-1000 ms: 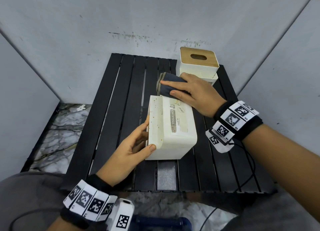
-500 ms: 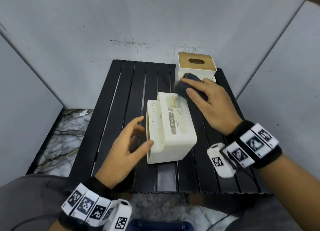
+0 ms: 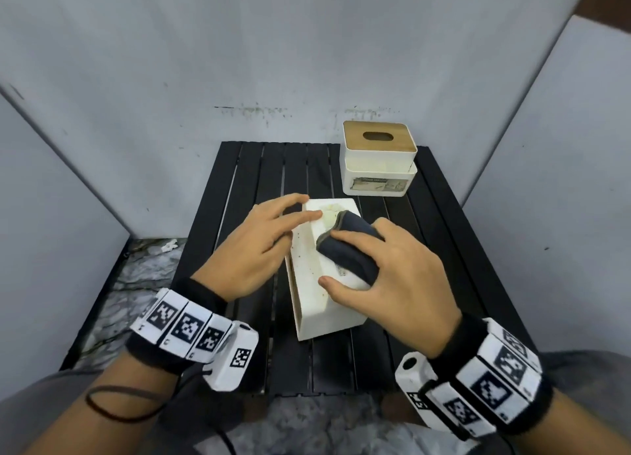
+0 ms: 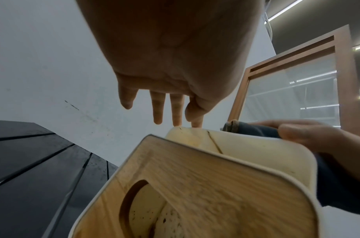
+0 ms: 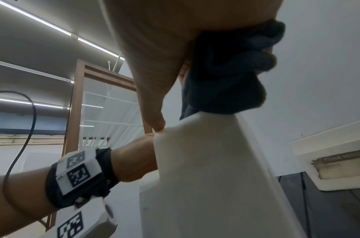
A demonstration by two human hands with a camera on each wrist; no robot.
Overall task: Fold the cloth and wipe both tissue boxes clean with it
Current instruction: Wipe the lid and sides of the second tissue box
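Observation:
A white tissue box (image 3: 309, 318) lies on its side mid-table, its stained wooden lid (image 4: 205, 185) facing left. My right hand (image 3: 392, 277) grips the folded dark cloth (image 3: 348, 249) and presses it on the box's upper face; in the right wrist view the cloth (image 5: 225, 72) is bunched under the fingers. My left hand (image 3: 259, 246) reaches over the lid side with fingers (image 4: 157, 109) straight, their tips touching the box's far top edge. The second tissue box (image 3: 377, 161) stands upright at the back right, wooden lid on top.
Both boxes sit on a black slatted table (image 3: 256, 168), enclosed by grey walls at the back and both sides. A marble-patterned floor (image 3: 143, 270) shows to the left. A cable (image 5: 22, 136) hangs from my left wrist.
My right hand brought the cloth from behind the box onto its upper face, nearer to me. My left hand left the near-left side and moved to the far top edge.

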